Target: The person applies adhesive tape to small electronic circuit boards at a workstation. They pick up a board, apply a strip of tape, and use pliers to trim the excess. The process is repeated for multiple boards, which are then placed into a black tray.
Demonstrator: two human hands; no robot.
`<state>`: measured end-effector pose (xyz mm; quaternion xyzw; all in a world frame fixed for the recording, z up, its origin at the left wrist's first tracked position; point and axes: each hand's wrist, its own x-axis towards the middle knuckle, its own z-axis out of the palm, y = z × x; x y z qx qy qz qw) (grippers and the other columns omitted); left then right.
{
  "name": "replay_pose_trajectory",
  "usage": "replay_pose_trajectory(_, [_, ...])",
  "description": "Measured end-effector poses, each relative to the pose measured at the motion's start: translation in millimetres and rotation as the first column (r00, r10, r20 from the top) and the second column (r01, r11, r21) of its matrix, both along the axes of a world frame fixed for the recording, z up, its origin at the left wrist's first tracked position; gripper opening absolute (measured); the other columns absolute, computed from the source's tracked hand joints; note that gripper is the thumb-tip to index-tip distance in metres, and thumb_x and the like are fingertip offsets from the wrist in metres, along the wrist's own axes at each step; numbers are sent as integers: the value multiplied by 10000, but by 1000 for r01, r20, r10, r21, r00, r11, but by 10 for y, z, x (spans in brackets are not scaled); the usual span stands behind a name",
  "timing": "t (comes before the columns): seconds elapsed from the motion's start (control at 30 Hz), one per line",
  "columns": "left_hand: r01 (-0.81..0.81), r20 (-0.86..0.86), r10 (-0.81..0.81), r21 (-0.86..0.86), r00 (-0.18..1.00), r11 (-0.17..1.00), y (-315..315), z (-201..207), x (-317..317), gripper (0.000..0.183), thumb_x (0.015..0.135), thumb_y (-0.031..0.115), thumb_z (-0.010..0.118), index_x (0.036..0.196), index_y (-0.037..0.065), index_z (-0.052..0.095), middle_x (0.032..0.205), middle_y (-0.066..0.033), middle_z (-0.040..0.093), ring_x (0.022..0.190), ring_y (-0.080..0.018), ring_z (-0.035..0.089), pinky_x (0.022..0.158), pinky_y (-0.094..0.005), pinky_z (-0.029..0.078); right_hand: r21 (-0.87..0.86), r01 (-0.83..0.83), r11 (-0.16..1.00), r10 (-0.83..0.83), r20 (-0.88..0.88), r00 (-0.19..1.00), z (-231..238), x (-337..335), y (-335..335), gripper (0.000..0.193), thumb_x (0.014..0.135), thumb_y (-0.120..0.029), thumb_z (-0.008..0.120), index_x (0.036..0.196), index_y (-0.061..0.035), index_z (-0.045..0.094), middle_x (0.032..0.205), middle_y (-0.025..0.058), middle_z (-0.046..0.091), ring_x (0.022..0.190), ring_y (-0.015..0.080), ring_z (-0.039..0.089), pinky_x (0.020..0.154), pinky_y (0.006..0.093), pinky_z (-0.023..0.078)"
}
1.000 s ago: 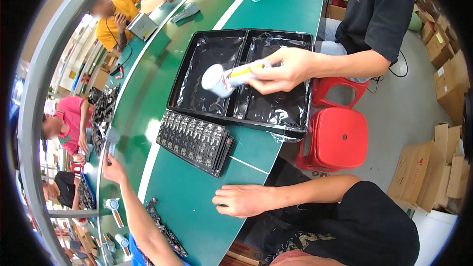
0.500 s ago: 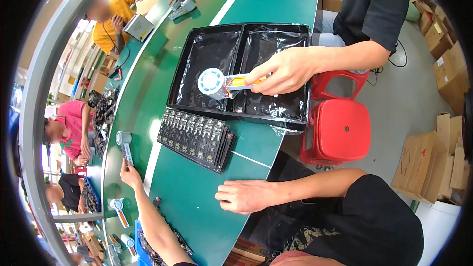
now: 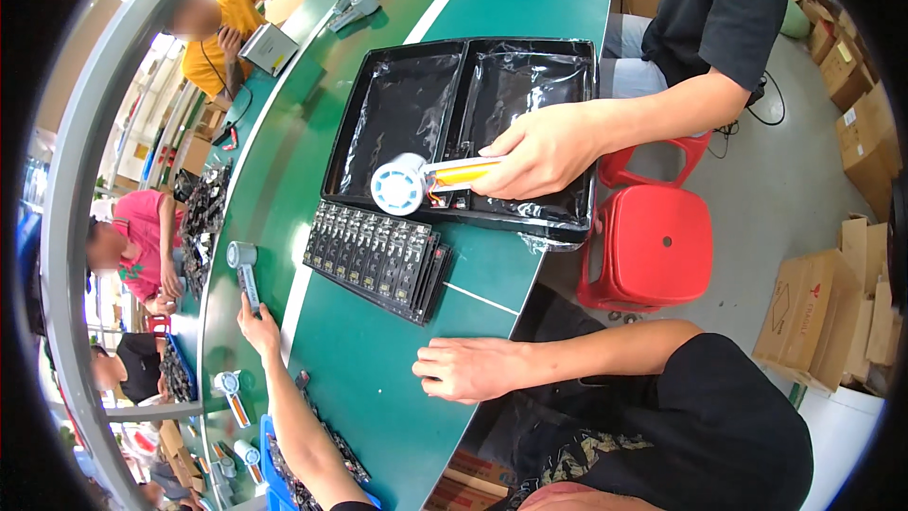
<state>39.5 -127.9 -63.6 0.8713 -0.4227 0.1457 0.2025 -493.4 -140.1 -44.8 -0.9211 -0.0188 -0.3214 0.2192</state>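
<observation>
Fingers loosely bent, the right hand (image 3: 463, 369) rests knuckles-up on a smooth green table (image 3: 355, 364); its hidden palm leaves any hold unknown. The left hand (image 3: 258, 324) pinches a grey plastic fan (image 3: 246, 274), its round head beyond the fingertips. Past the right hand sit flat black circuit boards (image 3: 371, 262), then a glossy film-lined tray (image 3: 397, 99).

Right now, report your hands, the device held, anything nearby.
Left hand holding gray device. Right hand resting on table. Board stack beyond right hand; co-worker's hand, holding similar device, over black tray.
</observation>
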Motion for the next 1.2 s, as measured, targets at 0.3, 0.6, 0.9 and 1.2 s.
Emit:
replay_pose_trajectory(0.3, [-30,1,30,125,1000,992,-96,203,-148,590,990,239,714,1540,131,532,1384,-247,559,1264,-417,587,1078,-486,476,6,10,1000,-10,-8,1000,-11,1,8,143,849,-152,687,781,-67,594,926,66,557,946,216,582,849,355,474])
replay_pose_trajectory(0.6, [131,268,-67,-227,961,965,-561,503,-809,428,1047,278,663,1387,25,606,1319,-249,581,1181,-420,603,1015,-491,490,49,-18,999,18,4,1000,-18,4,-9,146,859,-147,695,798,-74,584,920,61,537,924,209,569,822,357,471])
replay_pose_trajectory(0.9, [786,36,-807,-256,590,563,-981,1354,-3058,668,832,189,872,1431,69,599,1361,-152,611,1155,-296,632,1020,-427,511,55,-6,998,5,13,1000,-57,13,3,172,937,-157,706,846,-61,596,944,56,532,904,208,548,796,353,468])
replay_pose_trajectory(1.2, [874,-29,-876,-66,481,481,-1092,1223,-3738,641,872,244,856,1441,83,608,1505,-179,550,1372,-363,551,1133,-460,458,15,3,1000,-3,-4,1000,-50,17,-4,148,920,-155,708,869,-55,613,945,57,527,919,210,549,805,353,468])
